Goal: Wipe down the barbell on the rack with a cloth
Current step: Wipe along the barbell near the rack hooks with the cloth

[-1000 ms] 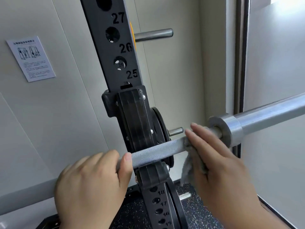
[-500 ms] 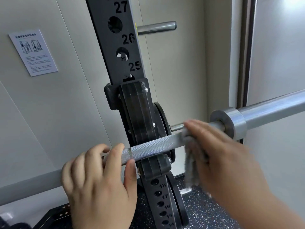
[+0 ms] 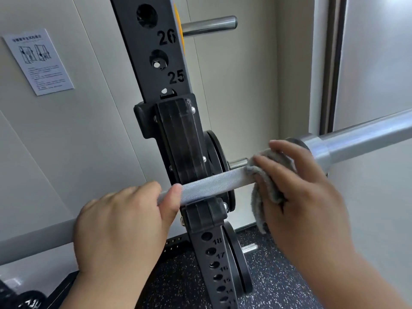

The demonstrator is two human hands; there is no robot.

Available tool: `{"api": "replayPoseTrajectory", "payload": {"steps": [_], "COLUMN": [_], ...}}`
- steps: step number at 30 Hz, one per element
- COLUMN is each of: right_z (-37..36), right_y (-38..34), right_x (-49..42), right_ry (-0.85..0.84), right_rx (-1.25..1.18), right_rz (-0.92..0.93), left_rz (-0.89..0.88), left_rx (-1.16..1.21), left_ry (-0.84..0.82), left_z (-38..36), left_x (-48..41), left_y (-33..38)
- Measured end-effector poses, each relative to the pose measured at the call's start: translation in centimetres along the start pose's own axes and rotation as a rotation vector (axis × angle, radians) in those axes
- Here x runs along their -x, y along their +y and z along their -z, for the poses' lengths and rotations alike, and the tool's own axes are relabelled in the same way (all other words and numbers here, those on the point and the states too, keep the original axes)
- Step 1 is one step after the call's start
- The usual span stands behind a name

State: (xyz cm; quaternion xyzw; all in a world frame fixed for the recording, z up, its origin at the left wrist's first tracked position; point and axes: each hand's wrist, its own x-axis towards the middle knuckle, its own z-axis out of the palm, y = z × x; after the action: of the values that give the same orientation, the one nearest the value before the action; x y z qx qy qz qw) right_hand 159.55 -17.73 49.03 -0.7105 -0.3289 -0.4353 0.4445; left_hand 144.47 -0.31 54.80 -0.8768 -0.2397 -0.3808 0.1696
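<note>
A silver barbell (image 3: 209, 185) lies across the hook of the black rack upright (image 3: 178, 139), its knurled shaft running from lower left up to the thick sleeve (image 3: 365, 139) at the right. My left hand (image 3: 120, 224) grips the shaft just left of the hook, thumb over the top. My right hand (image 3: 296, 186) holds a grey cloth (image 3: 265, 175) wrapped over the shaft between the hook and the sleeve collar. The cloth's loose end hangs below the bar.
Black weight plates (image 3: 234, 259) hang on pegs behind the upright. A chrome peg (image 3: 209, 25) sticks out higher up. A paper notice (image 3: 38, 61) is on the wall at the left. Speckled black flooring (image 3: 274, 279) lies below, and a door frame (image 3: 332, 63) stands at the right.
My right hand slid the cloth a little along the shaft toward the sleeve collar. My left hand closed tighter round the bar. The view shifted slightly.
</note>
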Motion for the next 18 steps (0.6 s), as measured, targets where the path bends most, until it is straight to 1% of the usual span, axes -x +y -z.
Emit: {"api": "replayPoseTrajectory", "payload": {"steps": [1, 3, 4, 5, 6, 8, 9, 10, 11, 13, 14, 15, 18], "right_z": [-0.6, -1.6, -1.7, -1.5, -1.1, -0.6, -0.7, -1.2, -1.8, -2.4, -2.1, -1.7, -0.7], "right_y": [-0.4, -0.5, -0.1, 0.6, 1.2, 1.3, 0.8, 0.3, -0.2, -0.7, -0.3, 0.3, 1.2], "right_x": [0.7, 1.9, 2.0, 1.7, 1.2, 0.6, 0.7, 1.2, 2.1, 3.3, 3.1, 2.7, 1.8], "right_ry": [-0.011, -0.085, -0.105, -0.079, -0.022, 0.095, 0.115, 0.111, 0.081, -0.008, -0.032, -0.023, 0.076], "right_rx": [-0.053, -0.107, -0.085, -0.053, -0.04, -0.077, -0.094, -0.082, -0.062, -0.033, -0.019, -0.017, -0.112], "right_rz": [0.039, 0.152, 0.197, 0.196, 0.146, -0.019, -0.05, -0.032, 0.029, 0.211, 0.256, 0.234, -0.001], "left_rz": [0.019, 0.036, 0.035, 0.04, 0.038, 0.031, 0.035, 0.042, 0.049, 0.055, 0.054, 0.05, 0.022], "left_rx": [-0.015, -0.087, -0.121, -0.123, -0.119, -0.11, -0.109, -0.102, -0.093, -0.099, -0.093, -0.088, -0.067], "left_ry": [-0.047, -0.148, -0.174, -0.184, -0.189, -0.176, -0.171, -0.161, -0.149, -0.128, -0.12, -0.109, -0.024], "left_z": [0.1, 0.3, 0.2, 0.1, 0.3, 0.5, 0.6, 0.5, 0.3, -0.1, -0.2, -0.3, -0.6], "left_x": [-0.3, -0.7, -0.9, -1.0, -1.1, -1.2, -1.2, -1.1, -1.0, -0.9, -0.9, -0.8, -0.2], "left_y": [-0.1, -0.2, -0.3, -0.4, -0.3, 0.0, 0.1, 0.0, -0.1, -0.3, -0.4, -0.5, -0.7]}}
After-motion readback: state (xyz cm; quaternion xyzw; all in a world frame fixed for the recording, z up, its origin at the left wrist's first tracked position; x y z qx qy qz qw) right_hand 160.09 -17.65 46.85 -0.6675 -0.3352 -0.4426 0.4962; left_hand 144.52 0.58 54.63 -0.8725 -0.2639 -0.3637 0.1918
